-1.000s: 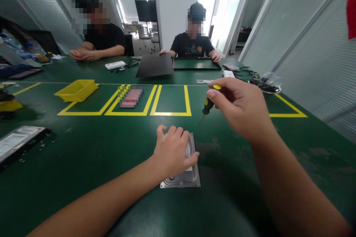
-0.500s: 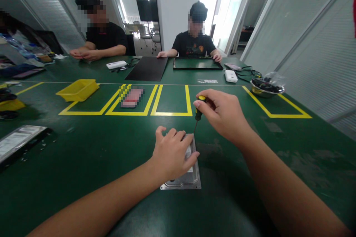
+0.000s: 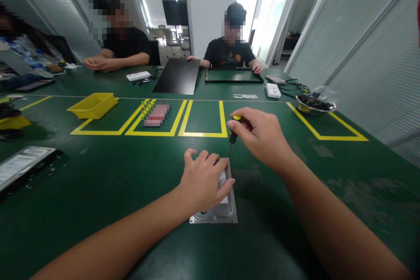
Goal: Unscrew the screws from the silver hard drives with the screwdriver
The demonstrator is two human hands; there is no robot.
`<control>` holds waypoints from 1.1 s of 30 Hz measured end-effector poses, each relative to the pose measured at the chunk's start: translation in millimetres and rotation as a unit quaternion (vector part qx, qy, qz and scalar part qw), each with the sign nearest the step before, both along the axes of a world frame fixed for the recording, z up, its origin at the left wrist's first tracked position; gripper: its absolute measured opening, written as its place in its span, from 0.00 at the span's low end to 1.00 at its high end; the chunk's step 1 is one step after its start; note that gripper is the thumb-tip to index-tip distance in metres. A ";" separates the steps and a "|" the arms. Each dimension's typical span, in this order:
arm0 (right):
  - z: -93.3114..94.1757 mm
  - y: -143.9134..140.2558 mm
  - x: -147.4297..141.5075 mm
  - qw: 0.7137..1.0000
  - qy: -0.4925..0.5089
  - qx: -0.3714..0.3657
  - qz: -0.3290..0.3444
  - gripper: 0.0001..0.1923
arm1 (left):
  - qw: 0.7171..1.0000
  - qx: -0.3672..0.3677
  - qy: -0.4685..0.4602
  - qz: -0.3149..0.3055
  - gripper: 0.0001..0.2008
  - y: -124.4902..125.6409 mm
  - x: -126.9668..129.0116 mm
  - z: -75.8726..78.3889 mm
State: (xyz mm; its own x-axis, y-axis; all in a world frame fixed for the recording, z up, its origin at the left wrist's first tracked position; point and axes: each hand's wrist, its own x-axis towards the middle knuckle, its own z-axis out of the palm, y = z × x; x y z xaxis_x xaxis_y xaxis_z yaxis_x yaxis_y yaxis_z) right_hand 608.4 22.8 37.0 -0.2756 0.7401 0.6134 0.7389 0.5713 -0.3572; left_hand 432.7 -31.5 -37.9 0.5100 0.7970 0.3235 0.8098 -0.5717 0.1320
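A silver hard drive [image 3: 220, 213] lies flat on the green table [image 3: 98, 192] in front of me. My left hand [image 3: 203, 179] rests on top of it, fingers spread over its upper half, pressing it down. My right hand [image 3: 262, 138] grips a small screwdriver [image 3: 233, 133] with a yellow and black handle. The screwdriver stands almost upright, its tip at the drive's far right corner.
A yellow bin [image 3: 92, 105] sits in taped yellow boxes [image 3: 203, 133] beyond the drive. A metal bowl [image 3: 315, 105] stands at right, another drive [image 3: 19, 166] at left. Two people sit across the table with a black panel [image 3: 177, 81] and a frame [image 3: 232, 76].
My right hand has come down and leftward with the screwdriver, from above the table to the drive's far corner. The person opposite has laid the black panel flat.
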 end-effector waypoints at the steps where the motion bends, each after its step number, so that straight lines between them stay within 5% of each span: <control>1: -0.1 -0.3 -0.1 1.000 -0.001 -0.001 0.001 0.08 | 1.000 -0.001 -0.001 0.000 0.20 0.2 -0.1 0.0; 33: 4.4 -8.1 -2.4 1.000 -0.018 -0.006 -0.023 0.08 | 1.000 -0.007 -0.018 -0.004 0.19 2.0 -1.7 -2.6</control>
